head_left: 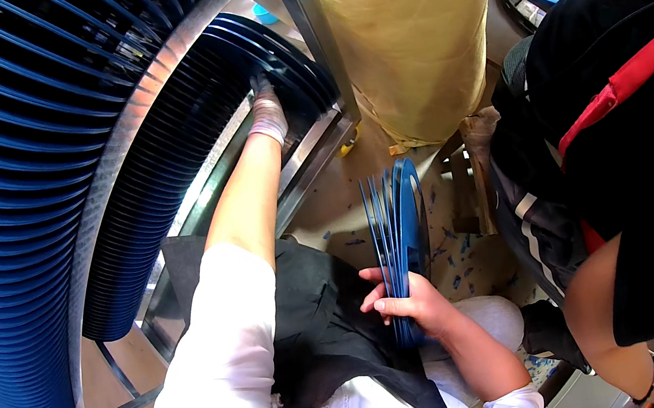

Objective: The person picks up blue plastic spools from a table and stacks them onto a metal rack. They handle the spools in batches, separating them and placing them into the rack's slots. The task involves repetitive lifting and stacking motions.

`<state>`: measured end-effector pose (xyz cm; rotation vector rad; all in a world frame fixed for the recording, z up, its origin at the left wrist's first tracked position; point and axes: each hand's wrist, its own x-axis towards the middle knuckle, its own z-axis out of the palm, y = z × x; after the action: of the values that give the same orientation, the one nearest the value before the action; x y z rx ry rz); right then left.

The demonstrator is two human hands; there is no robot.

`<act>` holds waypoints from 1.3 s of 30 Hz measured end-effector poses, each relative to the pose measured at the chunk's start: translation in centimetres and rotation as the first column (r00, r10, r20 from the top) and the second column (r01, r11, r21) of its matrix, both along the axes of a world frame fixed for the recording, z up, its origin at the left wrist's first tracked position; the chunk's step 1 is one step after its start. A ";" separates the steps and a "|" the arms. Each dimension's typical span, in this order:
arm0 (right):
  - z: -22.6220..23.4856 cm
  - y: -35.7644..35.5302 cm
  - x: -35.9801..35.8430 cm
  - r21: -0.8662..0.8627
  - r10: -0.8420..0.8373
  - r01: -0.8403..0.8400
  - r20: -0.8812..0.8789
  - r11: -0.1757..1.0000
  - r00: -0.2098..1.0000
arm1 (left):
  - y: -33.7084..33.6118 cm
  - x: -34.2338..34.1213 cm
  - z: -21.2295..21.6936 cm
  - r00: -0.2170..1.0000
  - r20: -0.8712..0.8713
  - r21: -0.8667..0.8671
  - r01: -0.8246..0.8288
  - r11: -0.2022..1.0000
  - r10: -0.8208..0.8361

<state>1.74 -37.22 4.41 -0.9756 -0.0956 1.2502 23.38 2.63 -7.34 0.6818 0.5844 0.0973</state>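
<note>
Among dark discs (296,71), left fingers (262,91) obscure, grip unclear; right fingers (370,274) around blue discs (408,212).

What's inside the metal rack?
Inside the metal rack: many closely packed dark blue discs on edge, with the left hand among them at the far end. Neighbouring discs cover most of their faces; the hand's fingertips are lost in shadow.

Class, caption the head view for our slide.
Left hand reaches into a silver metal rack; right hand grips thin blue discs.
</note>
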 end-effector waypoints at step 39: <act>-0.1 -1.2 -0.4 0.591 -0.361 0.337 -0.081 0.733 0.929 | -11.6 -26.5 4.8 0.983 -0.097 0.802 0.169 0.573 -0.153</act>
<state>1.32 -38.46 4.34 -0.4287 -0.3062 0.7652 -3.09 -8.99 -2.55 1.6489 0.4697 0.1932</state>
